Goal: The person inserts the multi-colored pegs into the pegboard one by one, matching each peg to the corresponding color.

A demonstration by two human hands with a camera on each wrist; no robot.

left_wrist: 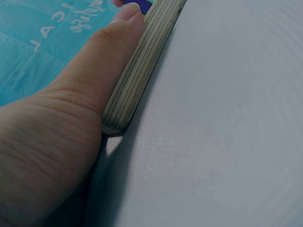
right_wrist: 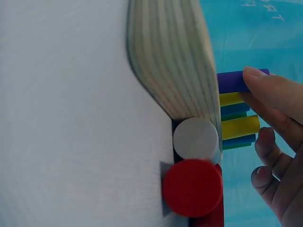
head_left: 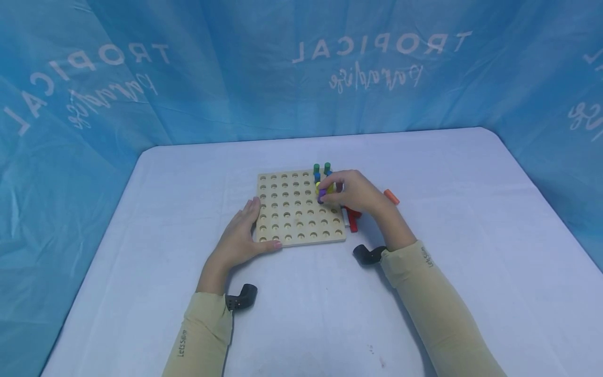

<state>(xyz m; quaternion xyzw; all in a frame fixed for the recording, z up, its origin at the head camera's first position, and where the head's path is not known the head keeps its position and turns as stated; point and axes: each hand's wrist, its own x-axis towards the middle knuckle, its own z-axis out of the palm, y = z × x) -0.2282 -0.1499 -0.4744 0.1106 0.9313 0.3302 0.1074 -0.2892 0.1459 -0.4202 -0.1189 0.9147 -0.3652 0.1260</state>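
Observation:
A light wooden pegboard [head_left: 281,209] with rows of round holes lies on the table. My left hand [head_left: 237,238] spreads around its near left corner, fingers along the left side and straight thumb against the front edge. With thumb and index finger, my right hand [head_left: 355,192] pinches a purple peg [right_wrist: 232,82], which stands at the board's surface in the right wrist view. Behind that peg, green pegs [head_left: 316,168], blue pegs [head_left: 317,177] and yellow pegs [right_wrist: 240,126] stand in two columns on the right side of the board, partly hidden by the right hand.
Red pegs [head_left: 353,222] and a white peg [head_left: 346,216] lie against the board's right edge, partly under the right hand. Farther right is an orange peg [head_left: 391,197]. A white cloth covers the table [head_left: 141,251], and a blue printed curtain [head_left: 264,68] hangs behind it.

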